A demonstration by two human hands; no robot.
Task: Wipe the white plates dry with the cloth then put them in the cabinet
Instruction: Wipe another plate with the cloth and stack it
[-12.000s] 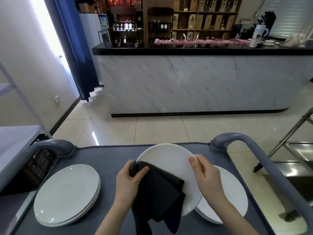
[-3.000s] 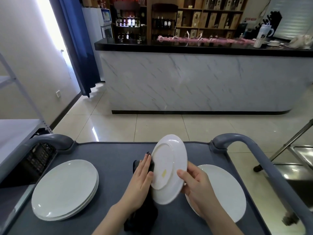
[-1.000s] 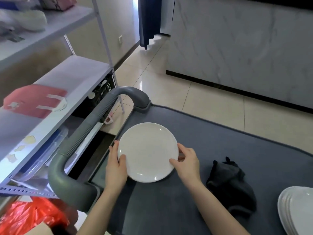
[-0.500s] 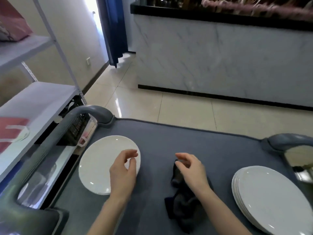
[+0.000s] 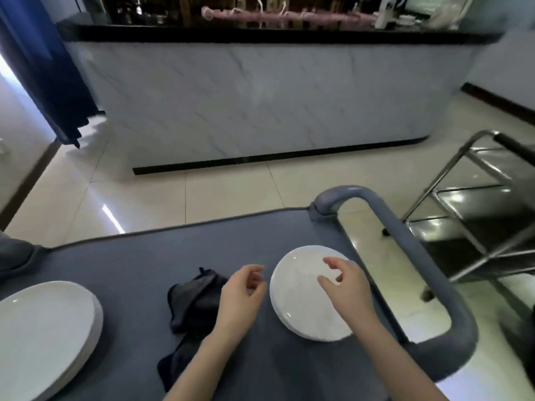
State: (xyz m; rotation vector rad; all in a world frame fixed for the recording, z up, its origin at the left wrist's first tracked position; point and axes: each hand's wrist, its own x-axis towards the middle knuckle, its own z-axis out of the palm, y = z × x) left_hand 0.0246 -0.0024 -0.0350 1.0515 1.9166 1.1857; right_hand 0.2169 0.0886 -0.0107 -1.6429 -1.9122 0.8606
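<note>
The person stands at a grey cart (image 5: pixel 130 264), both hands held over its top. The left hand (image 5: pixel 241 296) hangs between the black cloth (image 5: pixel 194 302) and the right stack of white plates (image 5: pixel 301 308), fingers loosely curled and holding nothing. The right hand (image 5: pixel 347 287) is above that stack, thumb and fingers apart around nothing; I cannot tell whether it touches the top plate. The stack lies near the cart's right handle (image 5: pixel 411 256). The cloth lies crumpled mid-cart. A second stack of white plates (image 5: pixel 43 334) sits at the cart's left end. Beyond are a marble-fronted counter (image 5: pixel 260 96), a blue curtain (image 5: pixel 43 68) and a steel trolley (image 5: pixel 477 215).
</note>
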